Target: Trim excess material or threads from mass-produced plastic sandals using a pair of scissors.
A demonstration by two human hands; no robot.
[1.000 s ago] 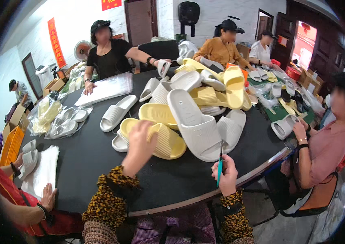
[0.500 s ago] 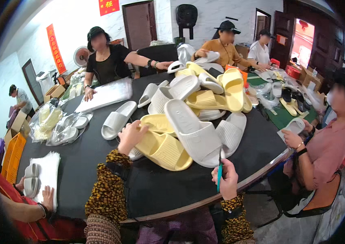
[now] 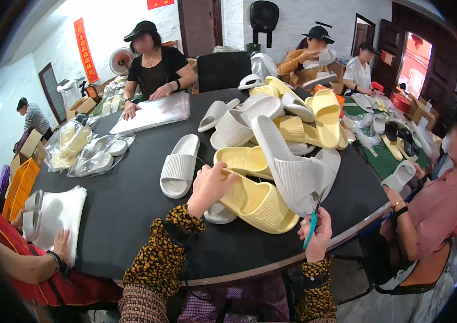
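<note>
L hand [image 3: 212, 187] — grip pinching the heel end of the near yellow slipper [image 3: 261, 203], which slants off twd 4 o'clock on the black table [image 3: 137, 188]. R hand [image 3: 319, 232] clasps teal-handled snips [image 3: 310, 232], blades twd 1 o'clock — can't quite tell if they touch the big grey slipper [image 3: 293, 177].

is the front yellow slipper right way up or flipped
Right way up: the front yellow slipper shows its footbed and strap on top, the left hand at its heel end.
</note>
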